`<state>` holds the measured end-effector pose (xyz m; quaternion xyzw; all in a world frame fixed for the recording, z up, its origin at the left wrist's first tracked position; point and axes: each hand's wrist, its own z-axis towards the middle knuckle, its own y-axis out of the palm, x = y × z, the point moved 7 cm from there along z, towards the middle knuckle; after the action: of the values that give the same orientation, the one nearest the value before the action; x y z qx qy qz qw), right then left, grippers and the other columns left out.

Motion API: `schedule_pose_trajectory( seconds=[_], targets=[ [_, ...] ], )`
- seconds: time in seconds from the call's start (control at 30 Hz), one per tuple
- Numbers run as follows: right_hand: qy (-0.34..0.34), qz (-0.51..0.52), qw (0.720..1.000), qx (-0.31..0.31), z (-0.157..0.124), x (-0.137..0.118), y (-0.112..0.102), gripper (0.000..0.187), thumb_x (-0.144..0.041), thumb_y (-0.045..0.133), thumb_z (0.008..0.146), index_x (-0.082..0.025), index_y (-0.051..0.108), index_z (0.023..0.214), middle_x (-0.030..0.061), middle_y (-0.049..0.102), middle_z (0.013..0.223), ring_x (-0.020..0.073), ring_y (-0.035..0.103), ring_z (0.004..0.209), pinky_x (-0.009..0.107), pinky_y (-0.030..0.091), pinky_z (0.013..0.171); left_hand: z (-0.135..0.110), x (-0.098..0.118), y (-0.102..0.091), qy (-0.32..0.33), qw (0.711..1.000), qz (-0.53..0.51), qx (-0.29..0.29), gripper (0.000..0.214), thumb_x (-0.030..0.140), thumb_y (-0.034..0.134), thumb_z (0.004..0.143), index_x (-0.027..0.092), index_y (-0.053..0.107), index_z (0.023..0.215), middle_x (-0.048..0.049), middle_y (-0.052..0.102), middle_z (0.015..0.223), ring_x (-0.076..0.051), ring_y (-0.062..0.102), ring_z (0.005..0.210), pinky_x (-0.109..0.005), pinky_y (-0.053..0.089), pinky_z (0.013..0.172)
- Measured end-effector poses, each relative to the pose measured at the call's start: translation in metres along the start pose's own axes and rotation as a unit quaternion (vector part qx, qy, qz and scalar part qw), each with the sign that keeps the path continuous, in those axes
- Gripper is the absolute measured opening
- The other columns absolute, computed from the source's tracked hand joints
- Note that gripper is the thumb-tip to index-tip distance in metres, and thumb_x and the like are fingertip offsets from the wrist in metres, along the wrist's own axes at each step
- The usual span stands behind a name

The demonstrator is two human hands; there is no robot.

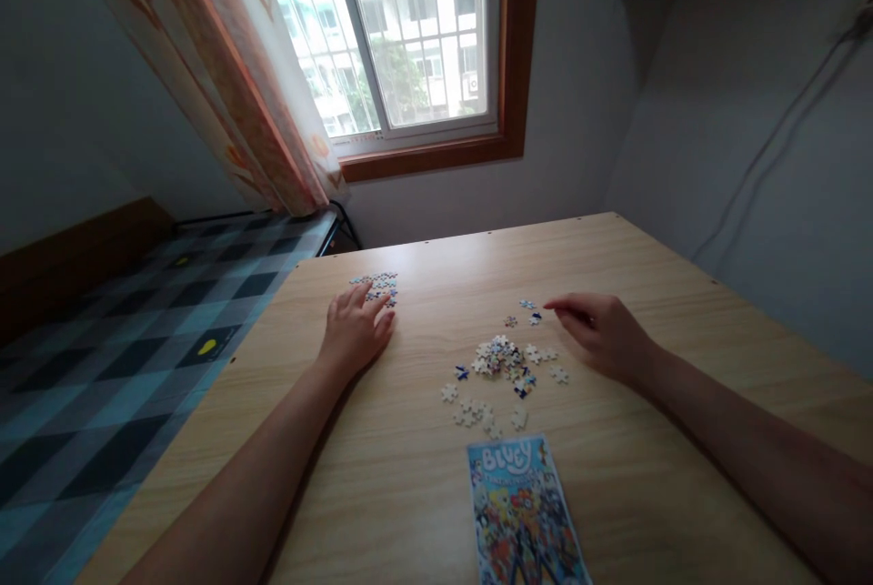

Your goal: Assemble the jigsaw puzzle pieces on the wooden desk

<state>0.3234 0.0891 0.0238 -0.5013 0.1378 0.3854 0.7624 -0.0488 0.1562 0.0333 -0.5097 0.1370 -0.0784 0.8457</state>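
Observation:
My left hand (353, 327) rests on the table with its fingers spread, holding nothing. Its fingertips touch or cover part of a joined patch of puzzle pieces (383, 281) at the table's left. On the other side, my right hand (600, 330) hovers low over the wood, index finger stretched out and the other fingers loosely curled, with nothing visible in it. Just left of that fingertip lie a few loose puzzle pieces (527, 304). A heap of puzzle pieces (500, 356) sits between the hands, and several face-down pale pieces (469, 413) lie nearer to me.
A colourful puzzle box or picture sheet marked "Bluey" (525, 512) lies at the near edge of the wooden table (396, 476). To the left is a bed with a checked cover (136, 358). A window (416, 30) and a curtain (232, 66) are beyond.

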Motion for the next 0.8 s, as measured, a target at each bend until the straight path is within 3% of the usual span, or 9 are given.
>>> schedule_pose_trajectory(
  seconds=[0.1,0.2,0.3,0.43,0.63,0.8],
  targets=[
    [-0.149,-0.042,0.984,-0.087,-0.008,-0.049,0.008,0.024,-0.023,0.052,0.095,-0.02,0.074,0.105,0.0037,0.07,0.08,0.0145,0.058,0.067,0.027,0.041,0.066,0.002,0.004,-0.008,0.022,0.999,-0.024,0.029,0.033,0.038,0.05,0.094,0.019,0.07,0.112,-0.0127,0.059,0.136,-0.031,0.051,0.125,-0.048,0.035,0.109],
    [-0.216,-0.077,0.958,-0.17,-0.019,-0.078,0.018,0.02,-0.023,0.053,0.097,-0.022,0.072,0.103,0.0033,0.069,0.084,0.0152,0.059,0.075,0.027,0.038,0.068,0.004,0.006,-0.014,0.024,0.999,-0.03,0.034,0.029,0.038,0.047,0.095,0.018,0.067,0.09,-0.0125,0.068,0.112,-0.03,0.058,0.108,-0.044,0.041,0.098],
    [-0.236,-0.091,0.943,-0.217,-0.026,-0.092,0.024,0.018,-0.024,0.054,0.097,-0.023,0.072,0.101,0.0026,0.068,0.087,0.0147,0.057,0.075,0.028,0.036,0.068,0.005,0.008,-0.015,0.028,0.999,-0.033,0.009,0.034,0.038,0.041,0.097,0.019,0.061,0.079,-0.01,0.068,0.09,-0.026,0.06,0.09,-0.037,0.044,0.082],
    [-0.254,-0.102,0.925,-0.263,-0.033,-0.101,0.031,0.017,-0.023,0.055,0.095,-0.023,0.072,0.098,0.0026,0.066,0.086,0.0144,0.054,0.074,0.029,0.032,0.065,0.004,0.012,-0.011,0.034,0.998,-0.029,-0.037,0.042,0.041,0.035,0.099,0.02,0.061,0.074,-0.0083,0.068,0.085,-0.021,0.06,0.075,-0.032,0.039,0.066],
    [-0.259,-0.112,0.914,-0.291,-0.041,-0.107,0.042,0.015,-0.023,0.056,0.095,-0.022,0.07,0.089,0.0026,0.063,0.083,0.0139,0.051,0.072,0.028,0.032,0.066,-0.002,0.027,0.009,0.09,0.977,-0.03,-0.189,0.05,0.047,0.038,0.097,0.02,0.064,0.064,-0.0081,0.069,0.071,-0.021,0.061,0.068,-0.031,0.034,0.061],
    [-0.262,-0.114,0.912,-0.295,-0.044,-0.105,0.048,0.022,-0.024,0.054,0.098,-0.021,0.068,0.08,0.0013,0.061,0.079,0.0135,0.05,0.071,0.028,0.031,0.065,-0.004,0.031,0.011,0.09,0.97,-0.018,-0.226,0.051,0.046,0.037,0.097,0.02,0.07,0.07,-0.0102,0.073,0.079,-0.023,0.064,0.074,-0.031,0.035,0.063]
  ],
)
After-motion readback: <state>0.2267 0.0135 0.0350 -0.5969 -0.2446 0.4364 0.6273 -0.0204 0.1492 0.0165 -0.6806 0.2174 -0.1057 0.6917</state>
